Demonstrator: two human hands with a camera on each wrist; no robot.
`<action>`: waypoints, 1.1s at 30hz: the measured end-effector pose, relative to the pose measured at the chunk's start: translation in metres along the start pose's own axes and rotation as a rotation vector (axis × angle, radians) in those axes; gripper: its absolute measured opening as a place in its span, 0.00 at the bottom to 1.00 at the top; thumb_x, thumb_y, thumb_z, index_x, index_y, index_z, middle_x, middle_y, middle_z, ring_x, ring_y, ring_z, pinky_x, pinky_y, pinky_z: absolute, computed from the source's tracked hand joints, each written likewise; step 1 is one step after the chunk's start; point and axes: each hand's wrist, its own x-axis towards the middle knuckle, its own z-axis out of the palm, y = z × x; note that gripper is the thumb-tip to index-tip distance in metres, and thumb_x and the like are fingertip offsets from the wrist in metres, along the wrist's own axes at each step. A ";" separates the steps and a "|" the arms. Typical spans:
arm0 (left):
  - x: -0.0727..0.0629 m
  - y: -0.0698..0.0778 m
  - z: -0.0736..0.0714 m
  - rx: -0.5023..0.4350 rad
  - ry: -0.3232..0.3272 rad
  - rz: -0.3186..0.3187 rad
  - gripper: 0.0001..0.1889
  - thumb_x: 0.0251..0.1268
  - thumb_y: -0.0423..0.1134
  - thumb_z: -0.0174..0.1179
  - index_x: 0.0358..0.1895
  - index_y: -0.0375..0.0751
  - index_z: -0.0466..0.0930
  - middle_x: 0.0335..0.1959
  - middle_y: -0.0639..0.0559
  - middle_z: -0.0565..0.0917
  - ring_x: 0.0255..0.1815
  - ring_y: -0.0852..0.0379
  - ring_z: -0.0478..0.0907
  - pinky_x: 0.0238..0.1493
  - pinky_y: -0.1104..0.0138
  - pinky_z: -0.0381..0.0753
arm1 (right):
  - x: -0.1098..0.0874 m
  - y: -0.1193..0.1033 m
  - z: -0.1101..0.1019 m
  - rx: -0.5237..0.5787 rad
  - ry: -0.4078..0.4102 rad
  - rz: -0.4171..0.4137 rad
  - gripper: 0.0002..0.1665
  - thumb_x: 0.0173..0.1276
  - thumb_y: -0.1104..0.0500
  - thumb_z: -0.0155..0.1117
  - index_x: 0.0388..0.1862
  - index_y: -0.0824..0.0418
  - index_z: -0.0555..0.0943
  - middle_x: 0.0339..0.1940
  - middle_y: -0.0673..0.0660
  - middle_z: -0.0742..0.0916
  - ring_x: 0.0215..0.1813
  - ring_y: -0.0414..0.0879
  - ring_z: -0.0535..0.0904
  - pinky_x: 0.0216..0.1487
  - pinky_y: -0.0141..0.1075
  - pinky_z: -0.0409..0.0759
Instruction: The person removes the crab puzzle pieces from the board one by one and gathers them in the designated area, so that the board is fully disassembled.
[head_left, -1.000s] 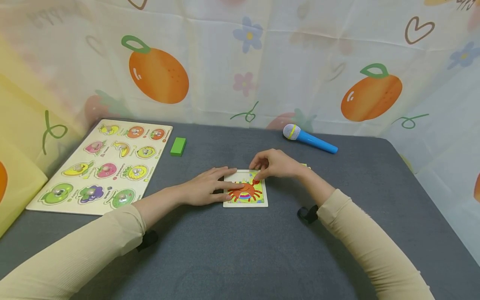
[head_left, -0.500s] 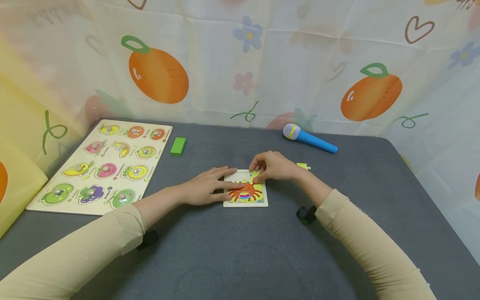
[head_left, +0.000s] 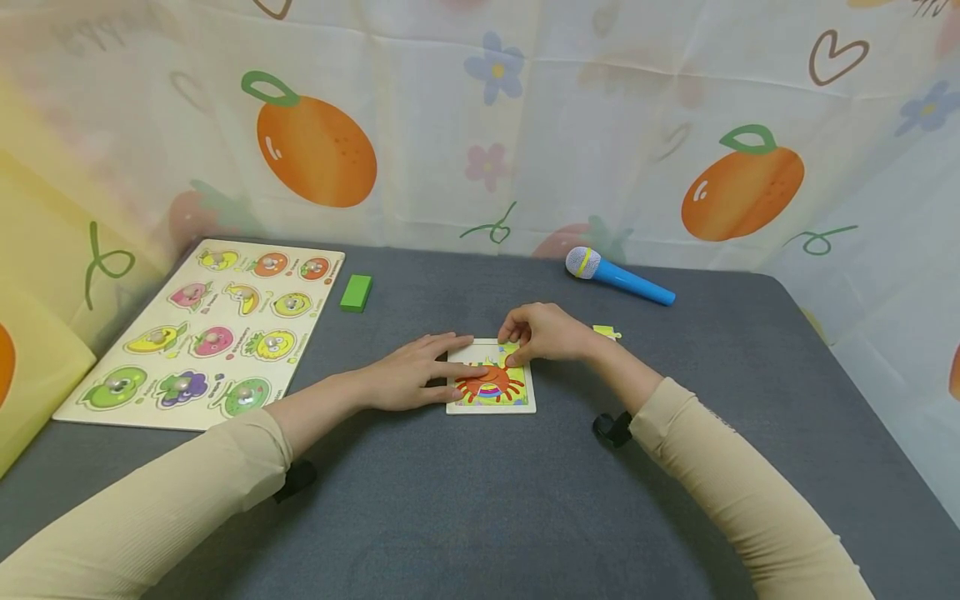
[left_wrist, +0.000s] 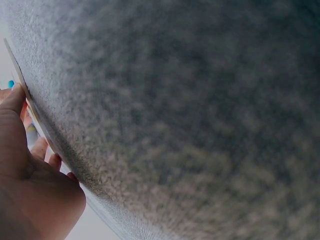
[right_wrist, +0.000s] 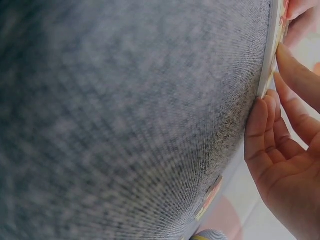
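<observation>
Bright, soft light across my worktop [head_left: 480, 508] here, apparently from above, with hazy shadows beneath my left sleeve [head_left: 150, 508] and right sleeve [head_left: 750, 492]. Past the back edge, the pale cloth [head_left: 435, 167] reads brightest, its folds faintly shaded, yellower toward the left edge. The crab puzzle [head_left: 491, 387] shows clear colours, though its finest detail goes soft. Over to the left wrist view: dimmer, my left hand [head_left: 405, 372] in shade, the close-up surface badly blurred and darkening to the upper right. On the right wrist, my right hand [head_left: 551, 331] looks crisper, the worktop's edge bowed by the lens, the upper left murky.
</observation>
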 end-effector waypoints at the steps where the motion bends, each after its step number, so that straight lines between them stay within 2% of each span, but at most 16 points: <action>1: 0.000 0.000 0.000 0.000 0.001 0.000 0.25 0.74 0.49 0.54 0.72 0.58 0.68 0.80 0.40 0.56 0.81 0.34 0.50 0.77 0.37 0.52 | 0.000 0.000 0.000 0.001 -0.002 0.001 0.18 0.56 0.58 0.78 0.44 0.59 0.84 0.40 0.55 0.87 0.42 0.44 0.78 0.45 0.32 0.77; 18: 0.001 -0.001 0.001 -0.002 -0.003 0.000 0.25 0.74 0.49 0.53 0.73 0.59 0.68 0.80 0.40 0.55 0.81 0.34 0.49 0.77 0.37 0.50 | -0.002 -0.001 0.000 -0.017 0.021 -0.046 0.15 0.54 0.59 0.78 0.41 0.57 0.85 0.41 0.55 0.86 0.39 0.43 0.78 0.41 0.32 0.76; 22: 0.001 -0.001 0.001 -0.002 -0.003 0.001 0.25 0.74 0.49 0.54 0.73 0.59 0.68 0.80 0.40 0.55 0.81 0.34 0.49 0.77 0.37 0.50 | -0.002 -0.001 -0.001 -0.026 0.027 -0.026 0.18 0.54 0.58 0.78 0.43 0.58 0.84 0.40 0.54 0.87 0.41 0.44 0.78 0.43 0.33 0.76; 33: 0.000 0.000 0.000 -0.007 -0.004 -0.003 0.25 0.74 0.49 0.54 0.72 0.58 0.68 0.80 0.40 0.56 0.81 0.35 0.50 0.77 0.37 0.51 | -0.002 -0.001 -0.001 -0.037 0.035 0.009 0.17 0.53 0.56 0.80 0.41 0.56 0.86 0.43 0.54 0.86 0.42 0.44 0.79 0.43 0.33 0.78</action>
